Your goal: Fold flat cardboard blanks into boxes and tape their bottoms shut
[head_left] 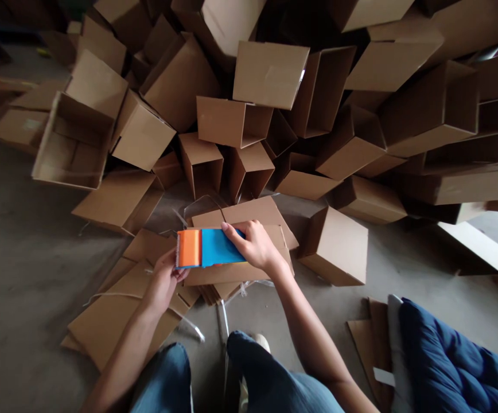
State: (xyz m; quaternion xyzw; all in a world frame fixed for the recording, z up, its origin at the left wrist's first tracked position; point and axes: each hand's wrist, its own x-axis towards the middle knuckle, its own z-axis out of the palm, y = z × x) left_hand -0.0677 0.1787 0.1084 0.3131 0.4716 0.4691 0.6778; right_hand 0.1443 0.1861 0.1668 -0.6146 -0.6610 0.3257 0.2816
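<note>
My right hand [255, 246] grips the blue body of a tape dispenser [208, 248] whose left end is orange with a toothed edge. My left hand [165, 278] sits just under the orange end, fingers curled near the blade, touching it or a bit of tape; what is in them is hidden. The dispenser hovers over a stack of flattened cardboard boxes [249, 221] on the floor in front of my knees.
A big heap of assembled open cardboard boxes [270, 74] fills the far side. More flat cardboard sheets [115, 310] lie at the left, loose plastic strapping [223, 321] near my legs, a dark blue cushion [451, 361] at the right. Bare grey floor [20, 258] lies left.
</note>
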